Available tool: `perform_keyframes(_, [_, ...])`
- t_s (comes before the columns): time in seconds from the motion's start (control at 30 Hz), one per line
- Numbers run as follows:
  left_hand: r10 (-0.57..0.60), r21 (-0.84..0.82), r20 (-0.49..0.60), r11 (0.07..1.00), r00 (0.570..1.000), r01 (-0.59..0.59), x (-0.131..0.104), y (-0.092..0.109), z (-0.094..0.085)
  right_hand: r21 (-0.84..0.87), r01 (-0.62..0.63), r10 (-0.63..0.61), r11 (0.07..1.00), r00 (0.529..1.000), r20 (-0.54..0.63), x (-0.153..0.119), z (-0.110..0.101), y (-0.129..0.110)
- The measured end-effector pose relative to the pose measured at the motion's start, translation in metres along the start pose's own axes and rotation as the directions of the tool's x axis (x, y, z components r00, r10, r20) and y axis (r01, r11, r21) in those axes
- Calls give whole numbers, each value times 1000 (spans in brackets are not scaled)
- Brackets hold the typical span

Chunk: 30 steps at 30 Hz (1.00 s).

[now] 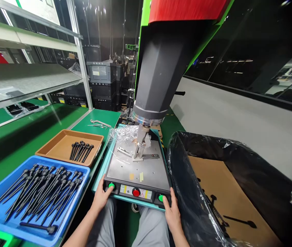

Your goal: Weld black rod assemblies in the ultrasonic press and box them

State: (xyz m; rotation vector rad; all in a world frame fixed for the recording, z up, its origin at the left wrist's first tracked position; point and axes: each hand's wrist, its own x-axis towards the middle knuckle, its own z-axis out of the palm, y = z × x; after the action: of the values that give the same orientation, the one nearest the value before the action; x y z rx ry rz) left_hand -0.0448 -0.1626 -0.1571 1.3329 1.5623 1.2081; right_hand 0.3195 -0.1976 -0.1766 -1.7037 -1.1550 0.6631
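Observation:
My left hand [102, 197] rests at the left front corner of a press-type machine's base, thumb on the left green button [111, 186]. At the opposite corner, my right hand [172, 210] has its thumb at the right green button [160, 198] and a finger stretched along the side. Both hands have thumb and fingers apart and hold nothing. A red button [136, 192] sits between the green ones. Above the metal plate [125, 171], the dark machine head [152, 75] carries a metal tool [142, 134] that reaches down to a small fixture [137, 158]; their contact point is unclear.
On the left, a blue tray [86, 168] holds many black rods with thick heads; a brown tray [55, 142] holds several shorter-looking ones. Wrenches [100, 122] lie behind. To the right, a box lined with black plastic [180, 192] contains several black rods [240, 221]. Crates [102, 80] stand behind.

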Motion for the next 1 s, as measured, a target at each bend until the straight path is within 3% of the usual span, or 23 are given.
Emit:
perform_keyframes(0.1, [-27,-39,-19,999,999,26,2,6,-3,-3,3,-3,1000,1000,1,0,-1,-1])
perform_keyframes(0.27, [-25,-52,-306,999,952,9,1,47,2,-3,-22,22,1000,1000,7,0,-1,-2])
perform_keyframes(0.33, [-45,-240,-206,971,978,-6,1,74,14,-5,-26,26,1000,1000,1,-1,-2,-2])
perform_keyframes(0.4, [-166,-525,80,831,983,183,5,100,33,-7,-27,26,1000,1000,-10,-1,-1,-2])
perform_keyframes(0.47, [-227,-695,343,591,911,409,12,121,54,-4,-28,28,1000,1000,-11,0,-1,-2])
perform_keyframes(0.5, [-214,-749,405,479,889,457,17,129,64,-2,-29,29,1000,1000,-7,0,-2,-2])
perform_keyframes(0.6, [-174,-849,422,267,890,455,36,142,92,-1,-36,36,999,999,9,0,-2,-2])
perform_keyframes(0.77, [-161,-903,400,101,902,418,61,142,111,14,-21,21,1000,1000,9,-1,-3,-2])
perform_keyframes(0.87, [-185,-937,323,76,928,341,63,137,106,15,-18,18,1000,1000,-1,2,-5,2])
perform_keyframes(1.0, [-249,-947,250,139,936,290,54,132,94,45,-32,32,998,999,-8,18,-9,11])
